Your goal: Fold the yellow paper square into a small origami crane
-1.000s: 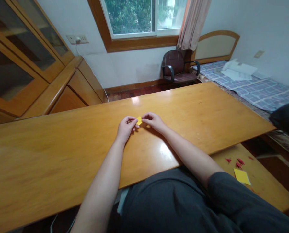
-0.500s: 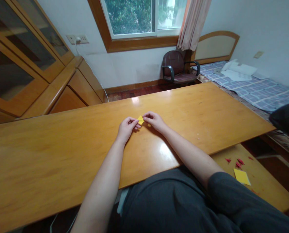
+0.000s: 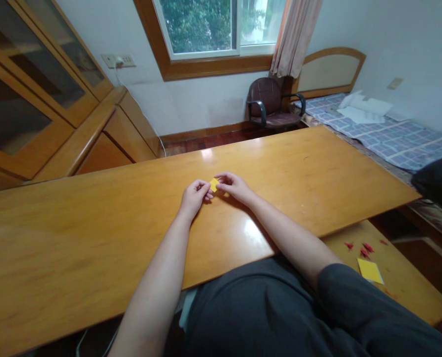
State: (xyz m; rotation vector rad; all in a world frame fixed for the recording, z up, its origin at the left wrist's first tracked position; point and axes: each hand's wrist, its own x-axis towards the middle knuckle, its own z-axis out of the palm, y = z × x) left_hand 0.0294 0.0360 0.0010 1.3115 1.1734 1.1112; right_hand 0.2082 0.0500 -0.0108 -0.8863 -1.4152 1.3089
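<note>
Both of my hands meet mid-surface: left hand (image 3: 193, 197) and right hand (image 3: 236, 186) each pinch one side of the small yellow paper (image 3: 214, 185), fingertips closed on it. Bare surface (image 3: 94, 238) runs wide on either side, and its near edge sits against my lap. Low right, well apart, lie a yellow sheet (image 3: 370, 270) and red scraps (image 3: 364, 248).
</note>
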